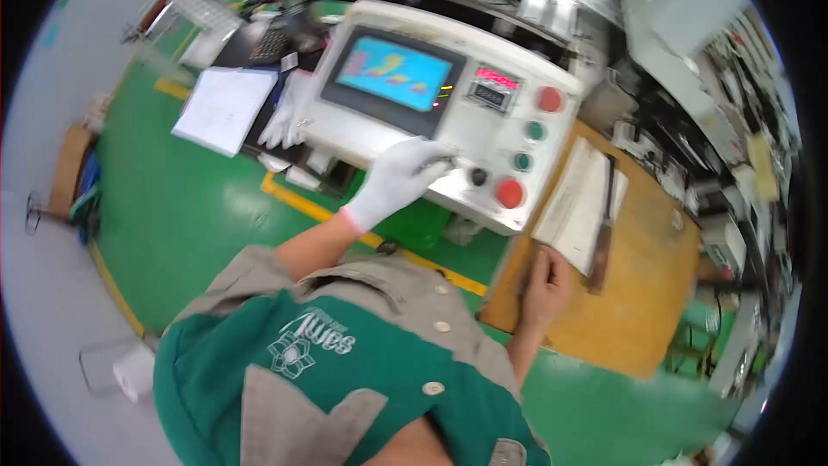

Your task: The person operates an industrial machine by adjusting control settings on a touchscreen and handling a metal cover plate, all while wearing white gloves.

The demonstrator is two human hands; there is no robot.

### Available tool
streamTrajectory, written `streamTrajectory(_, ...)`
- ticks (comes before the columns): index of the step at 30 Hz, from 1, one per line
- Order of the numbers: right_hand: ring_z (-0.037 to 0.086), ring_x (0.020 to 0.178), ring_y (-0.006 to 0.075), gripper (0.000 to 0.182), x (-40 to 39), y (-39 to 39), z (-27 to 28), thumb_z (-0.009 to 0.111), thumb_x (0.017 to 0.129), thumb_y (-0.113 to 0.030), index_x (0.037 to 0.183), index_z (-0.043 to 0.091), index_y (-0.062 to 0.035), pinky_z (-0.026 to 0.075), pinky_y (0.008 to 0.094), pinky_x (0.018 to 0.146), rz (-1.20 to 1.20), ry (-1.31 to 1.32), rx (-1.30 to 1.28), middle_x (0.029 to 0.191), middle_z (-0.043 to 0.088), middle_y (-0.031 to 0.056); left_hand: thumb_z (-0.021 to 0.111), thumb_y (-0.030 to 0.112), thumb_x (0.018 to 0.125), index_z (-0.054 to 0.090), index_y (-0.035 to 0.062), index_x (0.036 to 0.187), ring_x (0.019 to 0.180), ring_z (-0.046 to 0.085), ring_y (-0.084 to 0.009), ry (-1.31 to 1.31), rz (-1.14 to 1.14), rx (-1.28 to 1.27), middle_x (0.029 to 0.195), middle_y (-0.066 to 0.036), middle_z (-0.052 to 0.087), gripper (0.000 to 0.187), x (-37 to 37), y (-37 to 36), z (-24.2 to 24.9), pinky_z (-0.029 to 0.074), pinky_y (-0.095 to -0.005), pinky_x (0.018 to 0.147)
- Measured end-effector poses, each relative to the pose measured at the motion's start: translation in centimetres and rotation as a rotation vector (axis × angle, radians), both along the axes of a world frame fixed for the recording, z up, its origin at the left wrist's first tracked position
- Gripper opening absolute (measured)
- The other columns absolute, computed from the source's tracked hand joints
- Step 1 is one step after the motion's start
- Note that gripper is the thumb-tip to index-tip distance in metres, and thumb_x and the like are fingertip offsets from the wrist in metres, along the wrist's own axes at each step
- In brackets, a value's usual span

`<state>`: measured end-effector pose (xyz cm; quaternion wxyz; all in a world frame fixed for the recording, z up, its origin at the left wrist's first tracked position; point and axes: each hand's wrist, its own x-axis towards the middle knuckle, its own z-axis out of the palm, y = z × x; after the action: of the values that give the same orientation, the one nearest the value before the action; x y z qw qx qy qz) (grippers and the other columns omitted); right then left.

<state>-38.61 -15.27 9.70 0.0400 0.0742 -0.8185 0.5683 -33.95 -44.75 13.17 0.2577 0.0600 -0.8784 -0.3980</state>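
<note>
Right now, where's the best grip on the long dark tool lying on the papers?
Probably the near end of the tool, coming from the bench edge side. It lies flat and lengthwise on the papers, that end pointing toward the right hand, which rests just beside it. Left hand is at the panel.

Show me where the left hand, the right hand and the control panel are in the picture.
left hand (398, 177): head view, back of the white glove, at the panel's lower edge.
right hand (547, 283): head view, back of the bare hand, on the wooden board.
control panel (509, 134): head view, bare white face beside the buttons.
</note>
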Motion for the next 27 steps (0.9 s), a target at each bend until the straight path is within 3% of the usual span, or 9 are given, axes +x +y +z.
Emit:
streamTrajectory(2, 0.055, 0.073, 0.0106, 0.011, 0.3, -0.4, 0.0, 0.067, 0.093, -0.012, 0.1, 0.071, -0.0047, 0.045, 0.0252, 0.065, -0.001, 0.042, 0.036, 0.084, 0.064, 0.0014, 0.067, 0.009, 0.088, 0.069, 0.0042, 0.109, 0.091, 0.067, -0.0262, -0.054, -0.07, 0.087, 0.098, -0.013, 0.069, 0.021, 0.3, -0.4, 0.5, 0.052, -0.0347, 0.081)
streamTrajectory(3, 0.056, 0.073, 0.0121, 0.011, 0.2, -0.3, -0.6, 0.068, 0.092, -0.012, 0.1, 0.071, -0.0053, 0.046, 0.0265, 0.065, -0.013, 0.059, 0.063, 0.084, 0.065, 0.0032, 0.066, 0.006, 0.088, 0.068, 0.0033, 0.109, 0.089, 0.067, -0.026, 0.065, -0.075, 0.039, 0.097, -0.013, 0.069, 0.021, -0.1, -0.3, -0.2, 0.052, -0.0343, 0.08)
streamTrajectory(4, 0.058, 0.073, 0.0082, 0.012, 0.4, -0.3, -0.1, 0.068, 0.092, -0.011, 0.102, 0.072, -0.0052, 0.048, 0.025, 0.066, 0.01, 0.041, 0.111, 0.086, 0.066, 0.0004, 0.067, 0.005, 0.086, 0.069, 0.0043, 0.109, 0.087, 0.065, -0.0274, 0.013, -0.022, -0.059, 0.094, -0.013, 0.07, 0.023, 0.4, -0.3, 0.7, 0.051, -0.0361, 0.079)
streamTrajectory(5, 0.058, 0.07, 0.009, 0.012, 0.1, -0.4, -0.3, 0.068, 0.091, -0.011, 0.101, 0.071, -0.0049, 0.047, 0.0266, 0.063, 0.001, 0.095, 0.009, 0.081, 0.065, 0.0012, 0.066, 0.003, 0.087, 0.069, 0.0024, 0.109, 0.086, 0.065, -0.0262, -0.048, -0.02, 0.036, 0.093, -0.012, 0.069, 0.022, 0.3, 0.4, 1.5, 0.051, -0.0354, 0.079)
streamTrajectory(6, 0.058, 0.069, 0.0111, 0.011, -0.1, -0.6, -0.5, 0.068, 0.091, -0.012, 0.098, 0.072, -0.0045, 0.047, 0.0274, 0.062, 0.016, 0.204, -0.008, 0.08, 0.064, 0.0036, 0.064, 0.004, 0.089, 0.067, 0.0009, 0.11, 0.086, 0.064, -0.0241, -0.011, -0.048, -0.002, 0.094, -0.011, 0.067, 0.022, 0.3, 0.5, 1.8, 0.05, -0.0339, 0.08)
streamTrajectory(12, 0.059, 0.069, 0.0213, 0.01, -0.4, -0.1, 0.2, 0.07, 0.087, -0.013, 0.093, 0.072, -0.0051, 0.048, 0.0311, 0.064, -0.038, 0.222, 0.009, 0.077, 0.063, 0.0082, 0.059, 0.005, 0.093, 0.065, -0.0008, 0.115, 0.09, 0.059, -0.0179, -0.091, -0.053, 0.028, 0.099, -0.009, 0.064, 0.024, 0.0, -0.1, 0.0, 0.047, -0.0305, 0.084)
streamTrajectory(15, 0.062, 0.076, 0.025, 0.012, -0.3, -0.3, 0.3, 0.068, 0.088, -0.017, 0.093, 0.071, -0.0064, 0.05, 0.0349, 0.068, -0.007, 0.146, -0.003, 0.084, 0.067, 0.0091, 0.06, 0.005, 0.092, 0.065, -0.0004, 0.117, 0.086, 0.056, -0.0149, -0.122, -0.01, 0.1, 0.096, -0.006, 0.062, 0.025, 0.1, -0.5, -0.7, 0.047, -0.0287, 0.082)
streamTrajectory(24, 0.061, 0.072, 0.0197, 0.01, -0.2, -0.4, 0.9, 0.069, 0.088, -0.012, 0.095, 0.072, -0.0045, 0.049, 0.0305, 0.066, -0.009, 0.115, -0.027, 0.083, 0.067, 0.0085, 0.061, 0.005, 0.092, 0.065, 0.0005, 0.117, 0.091, 0.058, -0.0168, -0.152, -0.001, 0.134, 0.103, -0.008, 0.065, 0.026, 0.0, -0.1, -0.1, 0.047, -0.0299, 0.085)
streamTrajectory(27, 0.061, 0.071, 0.0174, 0.011, -0.3, -0.6, 0.4, 0.069, 0.089, -0.011, 0.096, 0.071, -0.004, 0.049, 0.0292, 0.066, -0.02, 0.211, -0.041, 0.085, 0.067, 0.0083, 0.063, 0.006, 0.09, 0.066, 0.0015, 0.116, 0.091, 0.062, -0.0201, -0.056, -0.047, 0.006, 0.102, -0.011, 0.067, 0.026, 0.2, -0.2, 0.1, 0.049, -0.0317, 0.085)
